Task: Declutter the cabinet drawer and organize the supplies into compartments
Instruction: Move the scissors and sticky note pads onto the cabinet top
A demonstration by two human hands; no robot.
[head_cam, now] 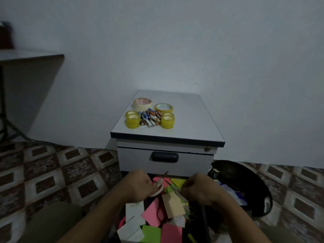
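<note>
Two hands work close together over the open drawer (205, 225), at 6 o'clock from the cabinet (184, 120). The left hand (140, 186) curls round pale-handled scissors (158, 189), blades toward 12 o'clock. The right hand (198, 190) pinches a slim grey tool (175, 187) I cannot identify. Coloured paper pads (152, 214) lie jumbled beneath. On the cabinet top, batteries (150, 118) sit piled between tape rolls (132, 120) at 9, 11, 1 and 3 o'clock

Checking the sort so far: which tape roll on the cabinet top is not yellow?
The cream roll at the back left of the group, behind the batteries. The other rolls are all translucent yellow.
</note>
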